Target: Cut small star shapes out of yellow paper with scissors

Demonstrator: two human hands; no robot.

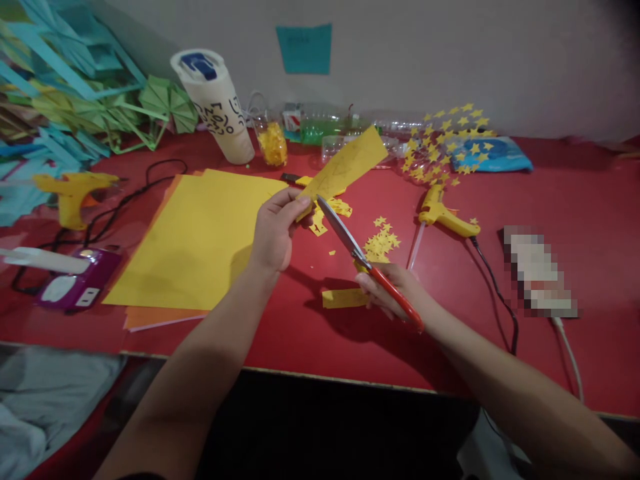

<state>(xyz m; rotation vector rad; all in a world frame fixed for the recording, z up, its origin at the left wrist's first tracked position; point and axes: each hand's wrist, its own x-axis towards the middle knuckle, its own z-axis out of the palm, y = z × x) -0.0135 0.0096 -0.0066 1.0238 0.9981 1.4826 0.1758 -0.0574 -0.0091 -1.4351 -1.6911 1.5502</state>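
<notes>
My left hand (277, 230) pinches the lower end of a yellow paper strip (350, 163) with faint pencil lines on it. Red-handled scissors (357, 253) are held in my right hand (393, 290), their tips at the strip's lower end beside my left thumb. Small yellow paper stars (381, 243) lie in a pile behind my right hand. Another yellow strip (344, 298) rests on the red table (300, 340), left of my right fingers. Yellow scraps (340, 208) lie just beyond my left fingertips.
Yellow sheets (195, 233) are stacked at left, near a purple socket block (80, 287) and a glue gun (73, 193). A white tumbler (217, 107) and plastic bottles (320, 127) stand behind. Right are another glue gun (445, 213) and a blurred-out object (540, 270) with a cable.
</notes>
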